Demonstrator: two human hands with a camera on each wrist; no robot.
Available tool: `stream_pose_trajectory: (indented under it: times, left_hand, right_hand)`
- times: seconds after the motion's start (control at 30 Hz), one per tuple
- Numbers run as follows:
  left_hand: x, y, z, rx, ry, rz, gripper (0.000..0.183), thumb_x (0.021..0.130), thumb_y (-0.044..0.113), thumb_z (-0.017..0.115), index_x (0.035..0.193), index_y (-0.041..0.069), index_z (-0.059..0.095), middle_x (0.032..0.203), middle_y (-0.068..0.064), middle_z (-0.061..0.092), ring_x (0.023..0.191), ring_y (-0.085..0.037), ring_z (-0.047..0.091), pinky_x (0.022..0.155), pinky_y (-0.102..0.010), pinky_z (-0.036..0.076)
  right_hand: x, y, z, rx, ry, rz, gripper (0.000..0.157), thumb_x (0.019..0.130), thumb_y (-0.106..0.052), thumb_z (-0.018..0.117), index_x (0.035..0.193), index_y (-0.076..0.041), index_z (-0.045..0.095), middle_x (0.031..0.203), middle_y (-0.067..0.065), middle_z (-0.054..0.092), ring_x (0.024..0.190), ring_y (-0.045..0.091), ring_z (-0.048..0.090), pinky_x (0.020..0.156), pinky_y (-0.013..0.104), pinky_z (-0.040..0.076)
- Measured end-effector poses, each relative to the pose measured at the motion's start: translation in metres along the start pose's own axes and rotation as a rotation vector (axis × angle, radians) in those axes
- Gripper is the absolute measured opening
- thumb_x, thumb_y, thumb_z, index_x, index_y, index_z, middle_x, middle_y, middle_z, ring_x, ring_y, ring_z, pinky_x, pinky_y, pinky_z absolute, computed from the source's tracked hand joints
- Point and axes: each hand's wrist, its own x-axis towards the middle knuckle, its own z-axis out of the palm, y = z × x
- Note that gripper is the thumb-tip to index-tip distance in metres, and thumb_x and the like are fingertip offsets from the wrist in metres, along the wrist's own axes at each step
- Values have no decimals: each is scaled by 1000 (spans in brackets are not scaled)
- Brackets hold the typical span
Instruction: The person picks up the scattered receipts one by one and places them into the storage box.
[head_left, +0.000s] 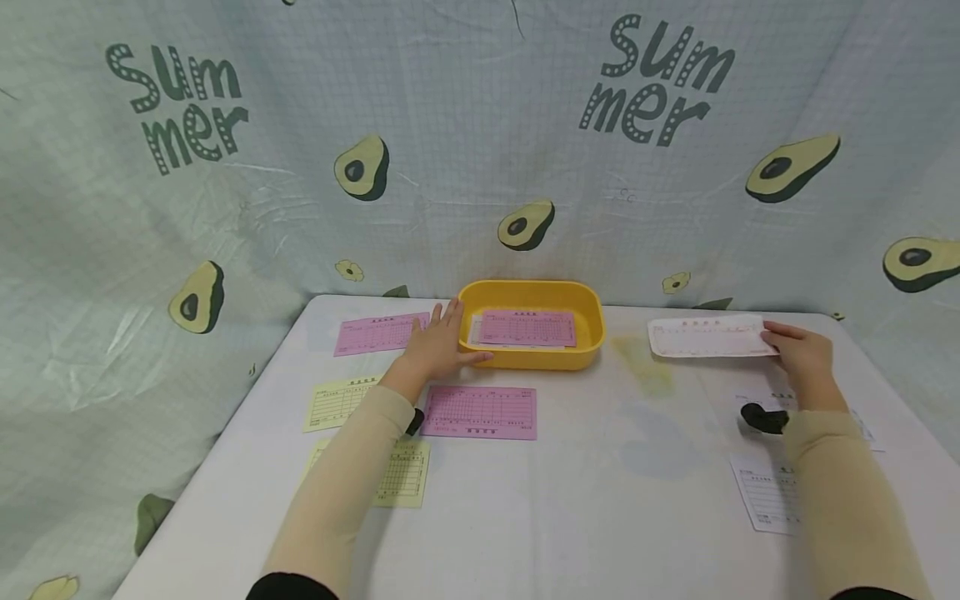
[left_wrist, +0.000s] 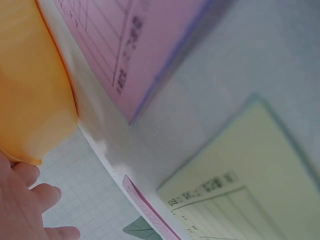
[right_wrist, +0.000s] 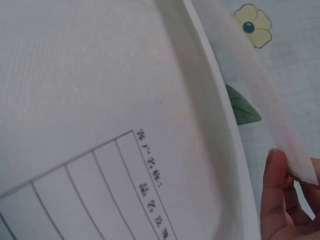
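Observation:
My left hand [head_left: 438, 348] rests against the left end of a yellow plastic tray [head_left: 592, 350], its fingers spread and the thumb along the front wall. In the left wrist view its fingertips [left_wrist: 47, 196] show beside the tray's rim. Inside the tray, a pink printed form [head_left: 527, 327] lies over a white one, mostly hidden. At the back right, my right hand [head_left: 804, 348] pinches the right end of a white printed slip [head_left: 708, 336], held up off the table. The right wrist view shows the slip's thin edge [right_wrist: 280, 117] between thumb and fingers.
Pink forms [head_left: 382, 333] [head_left: 480, 412] lie left of and in front of the tray. Yellow forms [head_left: 337, 404] [head_left: 402, 475] lie partly under the left forearm. White forms [head_left: 765, 496] lie beneath the right forearm. A patterned curtain [head_left: 450, 125] hangs behind the white table [head_left: 585, 517].

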Motion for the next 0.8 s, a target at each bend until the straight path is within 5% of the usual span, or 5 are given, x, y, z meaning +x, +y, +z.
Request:
stream_pose_trajectory:
  times: [0.23, 0.37, 0.63, 0.8]
  left_hand:
    - [0, 1, 1, 0, 1, -5, 118, 89, 75, 58, 165, 7, -1, 172, -11, 2, 156, -35, 3, 122, -61, 1]
    - [0, 0, 2, -4, 0, -7, 118, 89, 75, 58, 165, 7, -1, 172, -10, 1, 156, -35, 2, 122, -61, 1]
    - [0, -1, 4, -20, 6, -9, 119, 88, 75, 59, 165, 7, -1, 172, -11, 1, 156, -35, 2, 122, -60, -1]
    - [1, -2, 5, -17, 7, -5, 119, 88, 75, 59, 165, 6, -1, 172, -11, 1, 157, -35, 1, 122, -61, 0]
  right_hand:
    - [-5, -6, 0, 113, 35, 44, 36, 99, -6, 66, 75, -32, 74, 103, -10, 62, 77, -3, 58, 60, 12, 53]
    - [-8, -11, 6, 116, 66, 60, 28, 99, -9, 68, 83, -32, 72, 113, -9, 59, 98, 3, 57, 59, 11, 53]
    - [-15, -17, 20, 135, 38, 20, 20, 99, -12, 68, 111, -28, 71, 109, -11, 55, 98, 5, 54, 63, 11, 53]
    - [-24, -20, 28, 182, -19, -2, 17, 98, -11, 70, 101, -27, 70, 106, -8, 56, 93, 7, 56, 66, 13, 55]
